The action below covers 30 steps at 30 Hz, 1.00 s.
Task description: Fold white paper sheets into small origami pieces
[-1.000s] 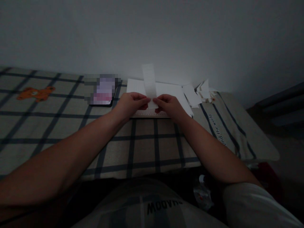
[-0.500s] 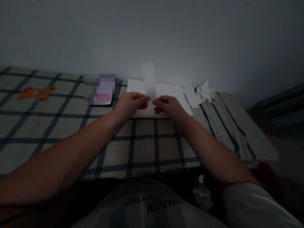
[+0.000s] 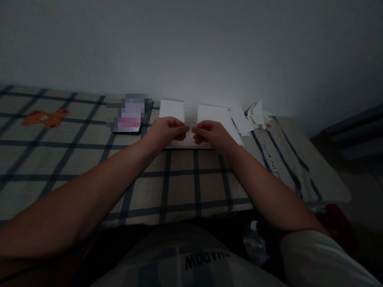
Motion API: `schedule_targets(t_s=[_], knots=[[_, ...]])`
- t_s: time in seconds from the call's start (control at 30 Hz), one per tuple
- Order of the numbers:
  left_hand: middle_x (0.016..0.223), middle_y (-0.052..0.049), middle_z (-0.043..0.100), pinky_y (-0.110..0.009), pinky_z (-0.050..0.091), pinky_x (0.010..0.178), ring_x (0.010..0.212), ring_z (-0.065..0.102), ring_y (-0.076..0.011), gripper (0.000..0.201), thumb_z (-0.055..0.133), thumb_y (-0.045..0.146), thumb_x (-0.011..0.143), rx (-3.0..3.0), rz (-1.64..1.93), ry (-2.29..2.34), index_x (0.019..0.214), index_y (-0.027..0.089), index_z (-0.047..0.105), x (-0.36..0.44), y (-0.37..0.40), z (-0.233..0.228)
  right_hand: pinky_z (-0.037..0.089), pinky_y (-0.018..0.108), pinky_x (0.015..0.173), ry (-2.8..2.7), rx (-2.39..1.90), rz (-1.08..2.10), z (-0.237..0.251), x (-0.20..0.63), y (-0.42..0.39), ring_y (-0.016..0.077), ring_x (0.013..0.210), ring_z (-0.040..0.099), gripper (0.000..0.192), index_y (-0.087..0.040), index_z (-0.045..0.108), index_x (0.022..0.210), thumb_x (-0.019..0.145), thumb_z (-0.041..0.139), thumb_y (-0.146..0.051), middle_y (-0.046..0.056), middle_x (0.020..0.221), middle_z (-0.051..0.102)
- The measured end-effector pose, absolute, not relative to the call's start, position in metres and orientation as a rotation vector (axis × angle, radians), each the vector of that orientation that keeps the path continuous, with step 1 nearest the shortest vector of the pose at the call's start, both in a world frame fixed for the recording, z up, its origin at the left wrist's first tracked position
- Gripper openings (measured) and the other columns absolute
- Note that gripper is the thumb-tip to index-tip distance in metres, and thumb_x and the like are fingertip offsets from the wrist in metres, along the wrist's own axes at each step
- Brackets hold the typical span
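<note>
- Left hand [image 3: 167,129] and right hand [image 3: 211,133]: fingertips together, pinching a blurred paper strip [image 3: 190,119].
- White sheet [image 3: 215,115]: beneath, at 12 o'clock on tabletop [image 3: 179,179].
- Advice: align edges squarely; crease firmly.

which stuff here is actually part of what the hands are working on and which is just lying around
In hand:
- narrow white paper strip, pinched between left hand and right hand
- large white paper sheet lying flat under the hands

Lying about:
- dark-edged tablet, left of the sheet
- loose pile of small white paper pieces, right of the sheet
- checked tablecloth with orange bear print
</note>
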<state>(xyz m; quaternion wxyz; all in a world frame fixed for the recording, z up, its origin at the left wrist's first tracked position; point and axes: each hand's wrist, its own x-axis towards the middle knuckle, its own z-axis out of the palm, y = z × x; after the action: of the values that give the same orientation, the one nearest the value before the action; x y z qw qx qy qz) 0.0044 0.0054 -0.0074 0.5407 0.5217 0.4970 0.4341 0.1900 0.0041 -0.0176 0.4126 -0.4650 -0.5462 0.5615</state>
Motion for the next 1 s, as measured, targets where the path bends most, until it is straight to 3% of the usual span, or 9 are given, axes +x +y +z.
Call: schedule_targets(t_s=[0.23, 0.37, 0.57, 0.8, 1.0], knots=[[0.072, 0.0, 0.069, -0.03, 0.058, 0.075, 0.066, 0.065, -0.0121, 0.021, 0.084, 0.026, 0.07, 1.227, 1.173, 1.145, 0.08, 0.015, 0.069, 0.0039, 0.0093, -0.0108, 0.059, 0.027, 0.064, -1.392, -1.145, 1.508, -0.0178, 0.1913, 0.0028, 0.0102, 0.057, 0.064, 0.023, -0.019, 0.06, 0.075, 0.079, 0.08, -0.03, -0.001, 0.064, 0.069], [0.066, 0.001, 0.066, -0.03, 0.058, 0.075, 0.064, 0.064, -0.0118, 0.021, 0.086, 0.024, 0.067, 1.199, 1.151, 1.173, 0.075, 0.015, 0.068, 0.0039, 0.0087, -0.0067, 0.061, 0.029, 0.066, -1.398, -1.091, 1.572, -0.0214, 0.1931, 0.0052, 0.013, 0.062, 0.068, 0.026, -0.018, 0.062, 0.079, 0.077, 0.081, -0.037, 0.0, 0.067, 0.07], [0.059, 0.0, 0.066, -0.03, 0.058, 0.07, 0.057, 0.061, -0.0115, 0.016, 0.085, 0.016, 0.066, 1.169, 1.035, 1.146, 0.068, 0.016, 0.069, 0.0053, 0.0067, -0.004, 0.059, 0.027, 0.068, -1.438, -1.06, 1.383, -0.0229, 0.195, 0.0081, 0.0106, 0.065, 0.065, 0.025, -0.02, 0.065, 0.082, 0.079, 0.077, -0.042, -0.003, 0.072, 0.067], [0.072, -0.002, 0.072, -0.03, 0.058, 0.074, 0.065, 0.066, -0.0117, 0.011, 0.083, 0.021, 0.07, 1.163, 1.089, 1.11, 0.075, 0.016, 0.074, 0.0042, 0.012, -0.0125, 0.057, 0.026, 0.062, -1.457, -1.084, 1.364, -0.0201, 0.1933, 0.0046, 0.01, 0.059, 0.062, 0.026, -0.019, 0.063, 0.074, 0.075, 0.08, -0.039, -0.003, 0.065, 0.066], [0.068, -0.001, 0.071, -0.031, 0.059, 0.075, 0.065, 0.066, -0.0127, 0.013, 0.084, 0.019, 0.069, 1.165, 1.087, 1.149, 0.071, 0.015, 0.072, 0.0047, 0.0086, -0.0077, 0.059, 0.028, 0.066, -1.378, -1.053, 1.434, -0.0215, 0.1923, 0.0059, 0.0118, 0.065, 0.066, 0.028, -0.019, 0.066, 0.081, 0.077, 0.078, -0.044, -0.001, 0.071, 0.069]])
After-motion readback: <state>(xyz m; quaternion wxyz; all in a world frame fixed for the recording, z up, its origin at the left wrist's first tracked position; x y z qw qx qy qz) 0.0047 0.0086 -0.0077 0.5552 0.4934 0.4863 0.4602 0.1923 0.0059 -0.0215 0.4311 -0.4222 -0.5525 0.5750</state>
